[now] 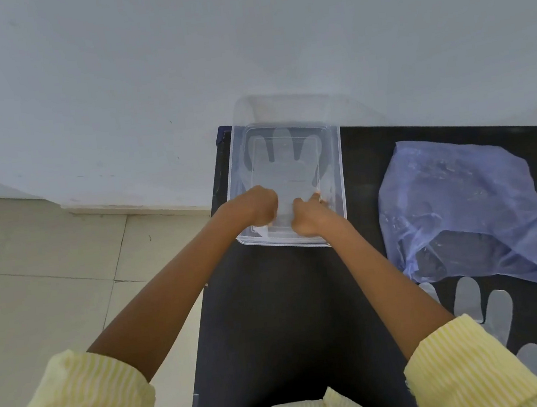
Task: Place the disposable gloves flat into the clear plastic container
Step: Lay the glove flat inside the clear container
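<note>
A clear plastic container (337, 175) stands at the far left corner of the black table. A translucent disposable glove (284, 164) lies flat inside it, fingers pointing away from me. My left hand (256, 208) and my right hand (308, 215) are both inside the container's near end, fingers curled down onto the glove's cuff. Whether they pinch the cuff or only press on it is hard to tell. Another glove (497, 311) lies flat on the table at the right, partly behind my right sleeve.
A crumpled blue plastic bag (468, 207) lies on the black table (273, 320) to the right of the container. The table's left edge drops off to a tiled floor (43, 262). A white wall (177, 63) runs right behind the container.
</note>
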